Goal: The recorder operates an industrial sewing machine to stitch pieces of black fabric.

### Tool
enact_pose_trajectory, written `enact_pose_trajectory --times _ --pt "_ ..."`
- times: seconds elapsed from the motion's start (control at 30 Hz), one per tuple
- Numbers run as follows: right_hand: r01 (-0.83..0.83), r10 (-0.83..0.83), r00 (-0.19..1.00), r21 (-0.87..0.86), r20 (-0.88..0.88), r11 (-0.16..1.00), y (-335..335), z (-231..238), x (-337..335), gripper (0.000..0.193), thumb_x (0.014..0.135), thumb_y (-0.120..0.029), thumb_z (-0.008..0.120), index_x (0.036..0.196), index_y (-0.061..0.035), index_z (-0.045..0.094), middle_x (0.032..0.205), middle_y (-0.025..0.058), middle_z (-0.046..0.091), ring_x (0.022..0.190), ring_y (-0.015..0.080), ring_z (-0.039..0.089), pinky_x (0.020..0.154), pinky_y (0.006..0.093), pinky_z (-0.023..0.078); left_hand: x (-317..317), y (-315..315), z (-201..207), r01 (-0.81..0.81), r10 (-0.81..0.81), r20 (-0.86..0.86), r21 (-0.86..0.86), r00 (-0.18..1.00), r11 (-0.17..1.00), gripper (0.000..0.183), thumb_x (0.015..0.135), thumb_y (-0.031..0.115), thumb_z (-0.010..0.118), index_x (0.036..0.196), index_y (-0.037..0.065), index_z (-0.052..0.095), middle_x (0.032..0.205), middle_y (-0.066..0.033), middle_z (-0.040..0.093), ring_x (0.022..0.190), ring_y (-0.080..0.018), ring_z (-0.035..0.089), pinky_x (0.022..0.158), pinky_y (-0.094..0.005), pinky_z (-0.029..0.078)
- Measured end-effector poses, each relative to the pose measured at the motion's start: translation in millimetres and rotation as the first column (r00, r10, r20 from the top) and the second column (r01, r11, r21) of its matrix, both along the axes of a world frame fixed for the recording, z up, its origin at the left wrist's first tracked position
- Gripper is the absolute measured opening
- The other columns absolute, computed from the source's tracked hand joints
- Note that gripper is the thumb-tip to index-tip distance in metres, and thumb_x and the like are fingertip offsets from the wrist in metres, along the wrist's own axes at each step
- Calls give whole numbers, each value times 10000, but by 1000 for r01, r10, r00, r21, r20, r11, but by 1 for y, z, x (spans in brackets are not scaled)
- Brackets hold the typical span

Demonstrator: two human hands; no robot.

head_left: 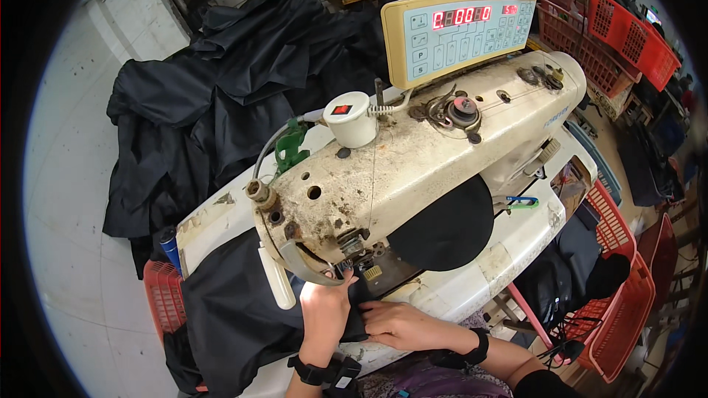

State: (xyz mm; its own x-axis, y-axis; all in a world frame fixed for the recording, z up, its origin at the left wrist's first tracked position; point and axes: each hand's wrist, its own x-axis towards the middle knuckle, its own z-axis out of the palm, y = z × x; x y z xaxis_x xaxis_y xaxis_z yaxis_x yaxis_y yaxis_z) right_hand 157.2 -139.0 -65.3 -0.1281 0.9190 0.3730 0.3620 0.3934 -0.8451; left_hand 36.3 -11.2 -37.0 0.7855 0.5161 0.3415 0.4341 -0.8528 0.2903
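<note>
A worn cream sewing machine (435, 147) stands across the white table. My left hand (326, 311) is up at the needle and presser foot (355, 250), fingertips drawn together under the machine's head. Whatever they may pinch is too small to make out. Black fabric (236, 309) lies under my left wrist and drapes off the table's left front side. Just right of it, my right hand (398, 326) rests low on the table, its curled fingers gripping the edge of this fabric. Behind the needle, a rounded black fabric piece (446, 228) lies flat beneath the machine's arm.
A control panel (461, 40) with red digits tops the machine. Black fabric is heaped (243, 66) at the far left. Blue-green handled snips (521, 203) lie right of the arm. Red baskets stand at left (164, 291), right (616, 324) and back right (634, 29).
</note>
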Motion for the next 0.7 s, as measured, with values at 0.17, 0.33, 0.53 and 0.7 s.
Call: enact_pose_trajectory --times 0.17,0.33,0.53,0.7 --pt "98 -98 995 33 -4 995 0 -4 -3 80 802 -35 634 808 7 565 863 140 627 965 367 610 1042 439 460 -3 1 -2 17 -17 0 -63 1000 998 205 792 29 682 988 29 745 770 -177 649 716 -353 630 639 -435 496" --pt "85 -85 996 -15 28 996 3 -5 -1 78 773 -1 629 836 4 585 920 140 652 1022 383 607 1054 454 459 0 -1 1 5 -5 -3 -41 1000 999 219 795 24 672 1002 27 743 823 -185 674 740 -353 648 658 -426 509" --pt "128 -130 990 -30 -53 991 -2 -4 0 186 811 -99 723 911 28 630 988 163 681 991 341 640 1084 453 440 -24 0 19 -209 178 -160 -205 971 956 360 791 -36 658 1125 82 720 989 -164 685 827 -340 664 713 -361 513" --pt "133 -134 990 -20 -34 991 -9 -5 -4 171 836 -135 714 910 5 652 977 132 692 1039 359 630 1065 444 452 -26 4 36 150 -161 -59 -153 985 977 327 776 -43 648 1054 104 739 1005 -118 684 853 -317 657 722 -378 528"
